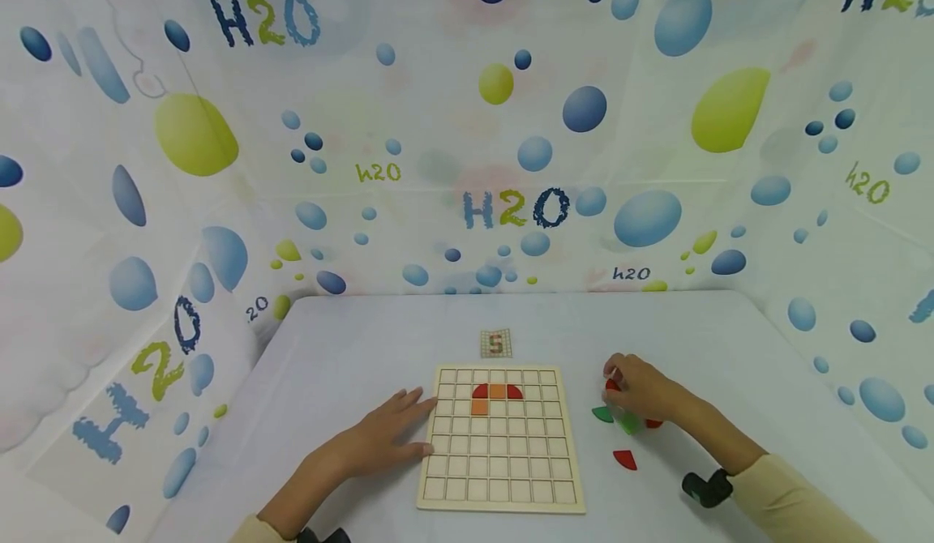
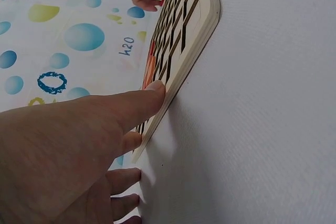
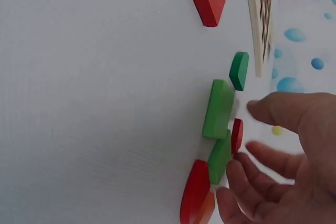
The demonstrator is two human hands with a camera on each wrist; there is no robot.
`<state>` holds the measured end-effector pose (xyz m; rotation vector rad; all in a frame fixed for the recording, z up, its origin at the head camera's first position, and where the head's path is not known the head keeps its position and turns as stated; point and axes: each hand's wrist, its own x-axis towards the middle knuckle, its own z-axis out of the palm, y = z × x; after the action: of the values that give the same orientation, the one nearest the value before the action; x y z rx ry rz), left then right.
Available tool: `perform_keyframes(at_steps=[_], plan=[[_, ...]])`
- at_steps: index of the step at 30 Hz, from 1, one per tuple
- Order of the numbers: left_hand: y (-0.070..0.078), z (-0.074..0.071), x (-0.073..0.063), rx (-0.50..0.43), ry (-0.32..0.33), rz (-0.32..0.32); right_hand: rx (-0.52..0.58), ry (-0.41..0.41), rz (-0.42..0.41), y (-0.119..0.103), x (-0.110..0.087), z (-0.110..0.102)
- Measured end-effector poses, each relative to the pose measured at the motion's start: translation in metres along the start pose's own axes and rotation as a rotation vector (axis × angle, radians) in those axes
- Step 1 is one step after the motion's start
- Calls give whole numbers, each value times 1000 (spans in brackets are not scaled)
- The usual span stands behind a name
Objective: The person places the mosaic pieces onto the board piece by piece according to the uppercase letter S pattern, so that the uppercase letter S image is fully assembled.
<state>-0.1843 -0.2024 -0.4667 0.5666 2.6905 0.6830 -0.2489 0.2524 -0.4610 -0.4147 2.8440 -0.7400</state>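
My left hand (image 1: 387, 429) rests at the left edge of a wooden grid board (image 1: 503, 466), its fingers spread and the thumb touching the rim. Two red quarter-circle tiles (image 1: 480, 392) and two orange square tiles (image 1: 479, 407) sit in the board's upper cells. To the board's right, my right hand (image 1: 642, 389) reaches over loose tiles. In the right wrist view, a small red tile (image 3: 237, 135) shows between thumb and index fingertips, which stand apart. Close by are light green tiles (image 3: 218, 109), a dark green tile (image 3: 239, 71) and a larger red tile (image 3: 194, 190).
A small gridded card (image 1: 496, 344) with a figure like an S or 5 lies behind the board. One red quarter-circle tile (image 1: 625, 459) lies nearer me. An orange tile (image 3: 206, 209) shows beside the larger red one. A patterned curtain (image 1: 438, 121) surrounds the white table (image 1: 350, 340).
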Motion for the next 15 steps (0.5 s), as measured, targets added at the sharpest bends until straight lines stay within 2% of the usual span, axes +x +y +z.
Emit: perform_keyframes(at_steps=[5, 15], plan=[[-1, 0, 0, 0, 0, -2, -30, 38, 48, -3, 1, 5], [-2, 1, 0, 5, 0, -2, -50, 37, 13, -7, -4, 4]])
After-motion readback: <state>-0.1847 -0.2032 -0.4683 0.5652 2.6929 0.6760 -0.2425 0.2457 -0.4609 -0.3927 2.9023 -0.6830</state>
